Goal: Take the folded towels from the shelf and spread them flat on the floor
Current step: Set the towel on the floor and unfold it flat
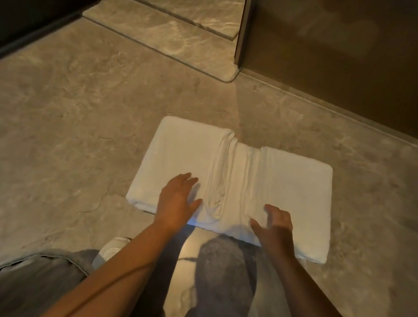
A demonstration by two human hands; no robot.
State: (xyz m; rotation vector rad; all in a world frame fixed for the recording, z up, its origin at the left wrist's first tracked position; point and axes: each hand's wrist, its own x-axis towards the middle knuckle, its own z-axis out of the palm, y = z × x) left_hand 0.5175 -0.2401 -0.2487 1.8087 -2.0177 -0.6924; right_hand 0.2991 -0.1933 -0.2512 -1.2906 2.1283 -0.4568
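Nearest the camera, a grey trouser leg (18, 288) is filling the lower left corner, and a pale shoe (111, 250) is peeking out just beyond it on the floor (62, 128). Two bare forearms are reaching forward from the bottom edge toward the white towel (290, 188).

The left hand (175, 201) is lying flat on the near edge of the towel's left half, with its fingers straight and a little spread, gripping nothing. The right hand (277, 227) is sitting over the near edge of the right half, its fingers loosely bent and its thumb held out to the side. It is pinching no cloth that can be seen, and whether its fingertips are touching the towel cannot be told. The two hands are staying apart from each other, with a bunched ridge of folds running between them.

The towel is lying on the marbled floor straight ahead of the person, partly opened. Its left and right halves are resting flat, while the middle strip is standing up in long creases from the near edge to the far edge.

Farther off, a raised stone step (165, 31) is crossing the floor, and a dark wall panel (344, 56) is rising at the right.
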